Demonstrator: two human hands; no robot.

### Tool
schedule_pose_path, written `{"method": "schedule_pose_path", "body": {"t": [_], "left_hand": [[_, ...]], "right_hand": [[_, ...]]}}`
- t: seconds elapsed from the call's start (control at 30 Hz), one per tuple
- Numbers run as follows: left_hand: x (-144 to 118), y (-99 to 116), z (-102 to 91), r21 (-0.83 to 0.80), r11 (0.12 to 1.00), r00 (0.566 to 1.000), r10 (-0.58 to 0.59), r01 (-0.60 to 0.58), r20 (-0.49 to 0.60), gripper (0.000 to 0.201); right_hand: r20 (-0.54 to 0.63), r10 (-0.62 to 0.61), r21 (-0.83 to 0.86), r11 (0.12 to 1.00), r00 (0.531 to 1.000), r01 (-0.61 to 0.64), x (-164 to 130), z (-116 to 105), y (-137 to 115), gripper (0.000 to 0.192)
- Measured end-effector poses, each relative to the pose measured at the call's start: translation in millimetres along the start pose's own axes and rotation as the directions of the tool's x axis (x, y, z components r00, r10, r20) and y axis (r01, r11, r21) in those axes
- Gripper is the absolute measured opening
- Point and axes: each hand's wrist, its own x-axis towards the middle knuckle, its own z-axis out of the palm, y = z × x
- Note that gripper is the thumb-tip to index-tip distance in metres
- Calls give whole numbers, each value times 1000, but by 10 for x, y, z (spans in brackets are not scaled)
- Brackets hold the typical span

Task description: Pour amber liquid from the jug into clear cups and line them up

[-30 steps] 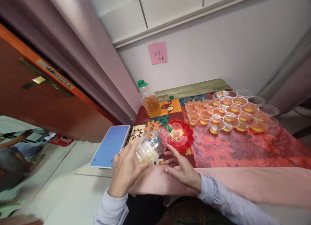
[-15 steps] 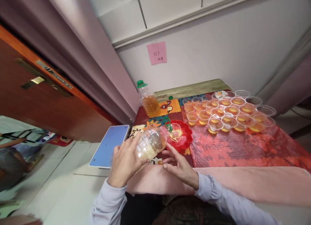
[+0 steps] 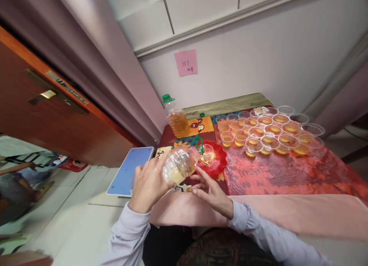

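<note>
My left hand (image 3: 151,183) is wrapped round a clear plastic bottle (image 3: 179,164) with a little pale liquid in it. The bottle lies tilted, its neck pointing right over a red scalloped plate (image 3: 220,160). On that plate a clear plastic cup (image 3: 209,153) stands just beyond the mouth, and a green handle ring (image 3: 199,145) hangs at the bottle's neck. My right hand (image 3: 211,191) has its fingers apart, the index fingertip at the bottle's underside near the neck; whether it touches, I cannot tell.
Several clear cups of amber liquid (image 3: 264,132) stand in rows on the right of the table. A second bottle (image 3: 178,120) with a green cap stands at the back left, near a loose green cap (image 3: 202,115). A blue board (image 3: 130,170) sits left of the table.
The bottle in my left hand is slightly higher and its neck has swung up a little. My right hand has barely moved.
</note>
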Motion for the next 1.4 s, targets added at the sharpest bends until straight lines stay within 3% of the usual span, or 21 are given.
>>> {"method": "schedule_pose_path", "body": {"t": [0.13,0.47,1.4], "left_hand": [[11,20,-36,13,1000,1000,6,-6,14,102],[25,166,-309,141,989,982,-63,38,180,95],[105,222,-391,148,989,981,-47,19,190,95]], "right_hand": [[-8,10,23,1000,1000,-10,-6,10,-11,101],[-5,40,57,998,999,-39,14,27,-34,106],[10,29,92,995,1000,-30,44,17,-126,103]]}}
